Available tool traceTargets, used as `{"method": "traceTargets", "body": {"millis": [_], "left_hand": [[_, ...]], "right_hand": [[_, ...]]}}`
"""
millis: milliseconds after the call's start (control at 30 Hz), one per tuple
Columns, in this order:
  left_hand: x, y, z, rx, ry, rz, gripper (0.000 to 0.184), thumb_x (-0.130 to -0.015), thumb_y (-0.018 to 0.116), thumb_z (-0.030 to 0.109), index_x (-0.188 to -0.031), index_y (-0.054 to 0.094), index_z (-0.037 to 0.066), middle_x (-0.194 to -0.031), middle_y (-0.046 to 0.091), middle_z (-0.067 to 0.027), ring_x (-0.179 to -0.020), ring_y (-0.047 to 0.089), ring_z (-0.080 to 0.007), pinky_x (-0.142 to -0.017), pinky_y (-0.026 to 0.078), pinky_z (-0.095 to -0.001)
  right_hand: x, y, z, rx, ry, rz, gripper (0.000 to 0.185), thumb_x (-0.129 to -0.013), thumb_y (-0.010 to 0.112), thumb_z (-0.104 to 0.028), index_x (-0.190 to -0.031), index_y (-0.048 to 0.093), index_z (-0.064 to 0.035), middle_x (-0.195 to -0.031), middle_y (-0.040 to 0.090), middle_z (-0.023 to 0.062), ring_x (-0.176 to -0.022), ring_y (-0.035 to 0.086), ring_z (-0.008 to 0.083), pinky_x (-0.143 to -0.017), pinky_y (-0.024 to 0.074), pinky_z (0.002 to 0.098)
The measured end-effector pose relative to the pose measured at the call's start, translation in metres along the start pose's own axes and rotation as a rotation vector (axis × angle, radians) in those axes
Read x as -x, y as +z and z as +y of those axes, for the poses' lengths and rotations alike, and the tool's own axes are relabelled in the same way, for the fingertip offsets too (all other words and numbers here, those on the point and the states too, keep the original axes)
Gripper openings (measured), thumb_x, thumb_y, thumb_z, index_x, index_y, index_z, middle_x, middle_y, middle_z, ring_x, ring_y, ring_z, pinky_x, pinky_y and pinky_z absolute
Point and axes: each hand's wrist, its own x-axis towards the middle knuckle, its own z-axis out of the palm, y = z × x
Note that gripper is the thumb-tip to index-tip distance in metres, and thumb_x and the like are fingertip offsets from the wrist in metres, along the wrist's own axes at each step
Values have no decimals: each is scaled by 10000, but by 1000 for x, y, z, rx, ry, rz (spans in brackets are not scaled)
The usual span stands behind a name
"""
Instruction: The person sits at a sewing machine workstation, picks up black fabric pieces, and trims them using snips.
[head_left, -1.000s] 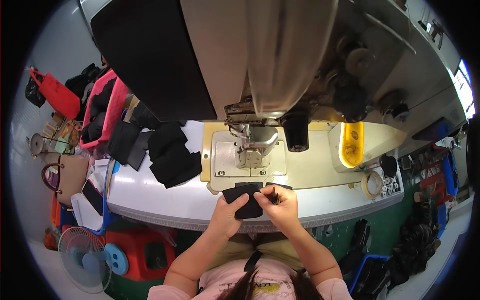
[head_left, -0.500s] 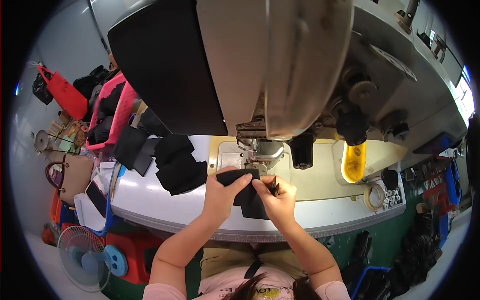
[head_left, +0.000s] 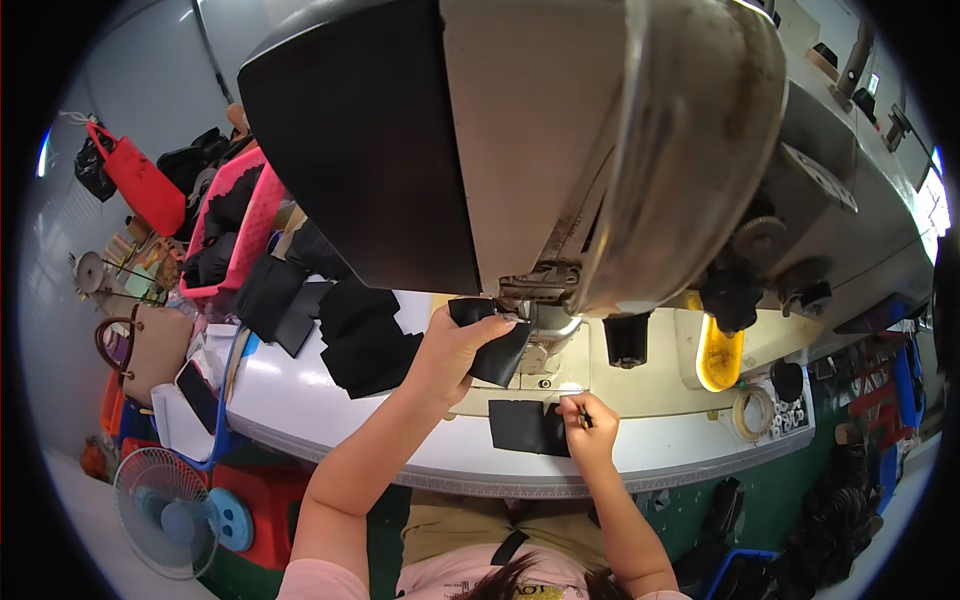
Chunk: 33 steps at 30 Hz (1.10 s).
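Observation:
My left hand (head_left: 452, 350) is closed on a black fabric piece (head_left: 500, 352), thumb on top, holding it tilted beneath the head of the sewing machine (head_left: 545, 290). The piece's upper edge is by the presser foot area; whether it touches the needle is hidden. Lower down, a second flat black piece (head_left: 520, 425) lies near the table's front edge. My right hand (head_left: 590, 430) is closed at that piece's right end, fingertips at its edge. A small dark pointed tool (head_left: 585, 418), mostly hidden, sits in the right fingers; it looks like thread snips.
A pile of black pieces (head_left: 365, 340) lies left on the white table (head_left: 270, 390). Beyond are a pink basket (head_left: 262, 215), a phone (head_left: 197, 395) and a fan (head_left: 165, 515). A yellow-lit tray (head_left: 720, 355) and a tape roll (head_left: 752, 412) are at right.
The hands have moved apart. My left hand has carried one black piece up to the machine's foot area; my right hand has moved down and right beside the other piece. The view has shifted slightly.

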Motion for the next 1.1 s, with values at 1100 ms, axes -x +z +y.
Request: {"method": "traceTargets", "body": {"millis": [1100], "left_hand": [[-15, -50, -47, -690, 700, 41, 388, -844, 543, 84, -1188, 409, -38, -1220, 408, -145, -1154, 417, -234, -960, 341, -319]], "right_hand": [[1, -5, 0, 17, 82, -53, 48, -789, 621, -6, -755, 602, 21, -656, 629, 105, -597, 625, 153, -558, 467, 252]]}}
